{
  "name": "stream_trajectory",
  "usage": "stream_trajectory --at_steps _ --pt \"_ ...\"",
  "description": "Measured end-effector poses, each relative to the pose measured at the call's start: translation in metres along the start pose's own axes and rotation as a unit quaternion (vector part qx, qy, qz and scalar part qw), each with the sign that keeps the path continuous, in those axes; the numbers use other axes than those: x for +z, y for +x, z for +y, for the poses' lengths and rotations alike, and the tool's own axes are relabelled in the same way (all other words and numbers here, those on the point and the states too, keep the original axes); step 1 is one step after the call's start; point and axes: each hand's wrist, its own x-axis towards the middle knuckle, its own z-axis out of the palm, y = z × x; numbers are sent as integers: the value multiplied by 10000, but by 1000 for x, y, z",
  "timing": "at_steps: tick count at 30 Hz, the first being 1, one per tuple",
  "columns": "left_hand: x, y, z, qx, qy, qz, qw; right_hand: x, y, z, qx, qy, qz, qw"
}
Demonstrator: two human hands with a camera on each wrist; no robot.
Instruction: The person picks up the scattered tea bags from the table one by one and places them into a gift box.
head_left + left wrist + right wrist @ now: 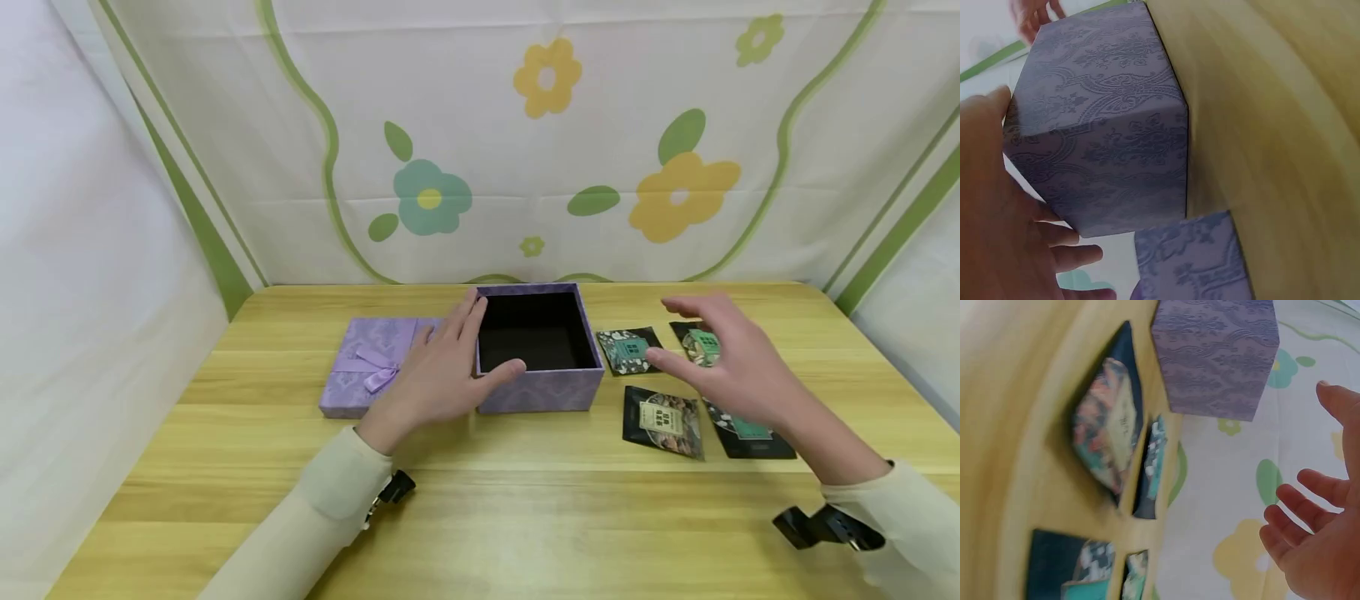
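Note:
A purple patterned box (540, 392) stands uncovered on the table, its dark inside facing up. Along its left rim lies my left hand (442, 375), fingers stretched out and the thumb over the front edge. The left wrist view shows the same hand (997, 212) beside the box (1104, 94). My right hand (742, 358) hovers over the packets with fingers spread and nothing in its grasp. Beneath and around it lie a packet with a teal label (630, 350), one with a cream label (662, 421), and two more, partly hidden: a back packet (701, 343) and a front packet (753, 433).
The matching purple lid (375, 358) with a ribbon bow (381, 373) lies left of the box, partly behind my left hand. A white flowered cloth (495, 150) hangs at the wooden table's (525, 517) far edge, and white cloth (97, 292) hangs at the left side.

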Motion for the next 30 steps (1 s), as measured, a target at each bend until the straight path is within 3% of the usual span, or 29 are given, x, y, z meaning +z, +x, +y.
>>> stream_trajectory --at_steps 7,20,30 --pt "7 0 0 -100 -87 -25 9999 -1 -19 16 162 -17 -149 9998" --pt "11 -1 -1 -111 -346 -120 9993 7 -34 33 258 -221 -836 9959" --pt "9 -1 0 -296 -963 -414 9940 11 -38 38 362 -491 -1101 9920"
